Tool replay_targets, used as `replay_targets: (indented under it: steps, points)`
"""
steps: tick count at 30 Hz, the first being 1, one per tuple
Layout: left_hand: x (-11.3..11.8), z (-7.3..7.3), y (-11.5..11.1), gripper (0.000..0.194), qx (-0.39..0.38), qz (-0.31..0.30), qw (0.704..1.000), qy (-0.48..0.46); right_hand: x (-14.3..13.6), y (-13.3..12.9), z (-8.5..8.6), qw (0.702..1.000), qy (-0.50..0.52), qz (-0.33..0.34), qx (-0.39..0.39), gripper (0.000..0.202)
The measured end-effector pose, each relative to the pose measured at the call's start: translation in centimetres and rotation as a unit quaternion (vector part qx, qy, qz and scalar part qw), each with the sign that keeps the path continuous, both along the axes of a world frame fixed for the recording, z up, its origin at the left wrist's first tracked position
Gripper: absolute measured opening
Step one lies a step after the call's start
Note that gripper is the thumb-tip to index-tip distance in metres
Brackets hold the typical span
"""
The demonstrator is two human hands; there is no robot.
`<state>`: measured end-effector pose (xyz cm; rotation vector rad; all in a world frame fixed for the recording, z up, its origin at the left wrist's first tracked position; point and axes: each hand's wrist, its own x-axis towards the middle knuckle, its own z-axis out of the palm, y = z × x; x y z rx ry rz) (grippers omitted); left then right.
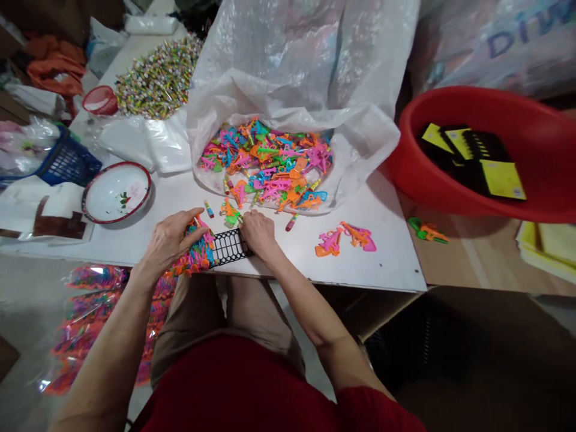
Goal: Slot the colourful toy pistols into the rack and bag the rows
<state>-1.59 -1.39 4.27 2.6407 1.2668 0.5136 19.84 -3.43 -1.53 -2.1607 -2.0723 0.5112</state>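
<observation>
My left hand (168,240) curls around a dense row of small colourful plastic toys (194,255) set on a black plastic rack (228,246). The thumb and forefinger lie over the row's right end. Bare slots of the rack show between my hands. Over its right end, my right hand (258,231) is closed, fingertips down; what they pinch is hidden. A green and orange plastic toy (231,213) touches or nearly touches those fingertips. Just behind lies a small tube with a coloured end (209,209); another such tube (291,222) is to the right.
A large translucent bag (360,135) holding many plastic toys (274,165) lies open behind my hands. Pink and orange toys (345,239) lie right. A red basin (432,192) holds black racks with yellow cards. Left are an enamel bowl (105,195) and blue basket (74,159); filled packs (85,327) lie below.
</observation>
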Motion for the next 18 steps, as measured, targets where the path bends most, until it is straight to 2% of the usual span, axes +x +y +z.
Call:
replay_targets:
  steps: [3, 4, 7, 9, 12, 15, 18]
  points:
    - [0.0, -0.1, -0.1, 0.052, 0.004, 0.006, 1.0, 0.008, 0.3, -0.9, 0.8, 0.988, 0.14, -0.062, 0.029, 0.015]
    - [0.0, -0.1, -0.1, 0.052, 0.004, 0.006, 1.0, 0.011, 0.5, -1.7, 1.0, 0.971, 0.217, -0.088, 0.044, 0.017]
    - [-0.1, -0.1, 0.0, 0.052, 0.005, 0.008, 1.0, 0.015, 0.2, -5.2, 0.7, 0.889, 0.432, -0.138, 0.062, 0.027]
    - [-0.1, -0.2, 0.1, 0.052, 0.007, 0.012, 1.0, 0.014, -1.0, -7.3, -0.3, 0.865, 0.478, -0.146, 0.039, 0.025]
    - [-0.1, -0.3, 0.2, 0.051, 0.009, 0.014, 1.0, 0.015, -3.3, -8.8, -2.6, 0.884, 0.45, -0.128, 0.004, 0.017]
    - [-0.1, -0.3, 0.2, 0.052, 0.011, 0.011, 1.0, 0.019, -4.9, -8.8, -4.2, 0.903, 0.415, -0.093, 0.062, 0.014]
    - [0.0, -0.2, 0.1, 0.052, 0.009, 0.018, 1.0, 0.024, -5.5, -8.7, -4.4, 0.936, 0.336, -0.037, 0.099, 0.01]
